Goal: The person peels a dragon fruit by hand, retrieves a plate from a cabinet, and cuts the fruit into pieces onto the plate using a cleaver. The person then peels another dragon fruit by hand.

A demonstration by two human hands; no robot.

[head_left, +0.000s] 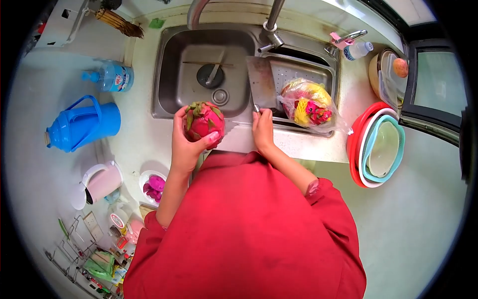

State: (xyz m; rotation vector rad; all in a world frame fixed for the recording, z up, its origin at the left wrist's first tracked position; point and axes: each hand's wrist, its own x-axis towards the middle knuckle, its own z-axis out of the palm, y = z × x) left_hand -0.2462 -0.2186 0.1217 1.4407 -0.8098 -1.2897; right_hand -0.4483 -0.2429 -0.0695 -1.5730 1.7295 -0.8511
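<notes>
A whole dragon fruit [203,123], pink-red with green scales, rests in my left hand [188,144], whose fingers and thumb wrap round it over the front edge of the sink. My right hand [263,130] is closed round the handle of a cleaver [262,82]. The broad blade points away from me, over the divider between the two basins. Just right of the cleaver, a clear plastic bag [308,102] with yellow and pink fruit lies over the right basin.
The left basin [181,55] holds a dark round item and thin sticks. Left stand a blue thermos [87,123], a blue-capped bottle [115,77], a pink kettle [104,182] and a bowl [144,178] of magenta pieces. Stacked basins [354,149] sit at right, below an open window [438,79].
</notes>
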